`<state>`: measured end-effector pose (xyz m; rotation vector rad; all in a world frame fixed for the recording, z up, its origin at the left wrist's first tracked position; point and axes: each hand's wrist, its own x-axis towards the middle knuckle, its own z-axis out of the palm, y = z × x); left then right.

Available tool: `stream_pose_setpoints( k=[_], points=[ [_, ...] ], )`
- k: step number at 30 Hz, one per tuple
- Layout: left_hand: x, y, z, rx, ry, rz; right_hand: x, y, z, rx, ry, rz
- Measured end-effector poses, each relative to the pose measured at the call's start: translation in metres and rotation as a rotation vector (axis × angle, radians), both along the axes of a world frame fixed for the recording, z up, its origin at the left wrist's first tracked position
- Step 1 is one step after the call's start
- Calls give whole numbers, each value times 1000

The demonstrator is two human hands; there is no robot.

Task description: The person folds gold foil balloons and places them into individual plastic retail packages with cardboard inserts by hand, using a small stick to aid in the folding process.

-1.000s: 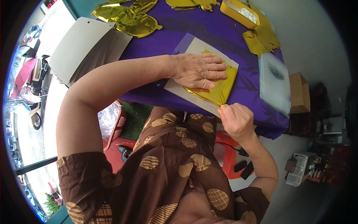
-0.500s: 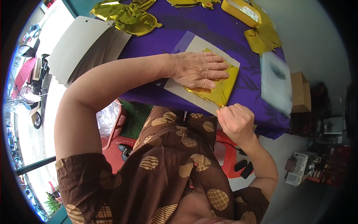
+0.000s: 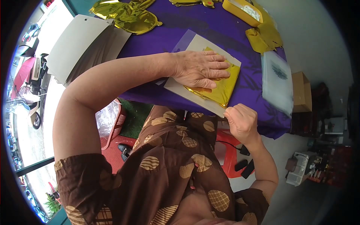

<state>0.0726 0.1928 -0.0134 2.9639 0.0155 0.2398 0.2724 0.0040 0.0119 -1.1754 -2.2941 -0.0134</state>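
On the purple-covered bench [image 3: 225, 33], seen from the head camera, the left hand [image 3: 200, 69] lies flat and spread, palm down, on a folded gold foil balloon [image 3: 224, 87]. It grips nothing; it looks to be pressing the foil flat so that it does not spring open. The balloon rests on a white card inside a clear sleeve [image 3: 195, 93], near the front edge of the bench and partly overhanging it, within easy reach of both hands. The right hand [image 3: 242, 122] is clenched into a loose fist just below the balloon's near corner, beside the sleeve's edge; whether it pinches the sleeve cannot be told. A stack of white cards [image 3: 80, 45] leans off the bench's left side. More gold foil balloons [image 3: 129, 17] lie unfolded at the far edge, a yellow tray [image 3: 240, 9] and folded foil pieces [image 3: 264, 37] sit to the far right, and packed clear bags [image 3: 277, 82] lie at the right edge.
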Motion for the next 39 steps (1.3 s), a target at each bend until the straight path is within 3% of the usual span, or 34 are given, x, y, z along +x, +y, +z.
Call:
stream_pose_setpoints(
  k=[27,39],
  points=[
    [-1,0,-2,41,-93,-31,-20,1,-4,29,-94,-90],
    [-1,-1,-1,56,-97,-35,-5,-2,-4,-2,17,-12]
  ],
)
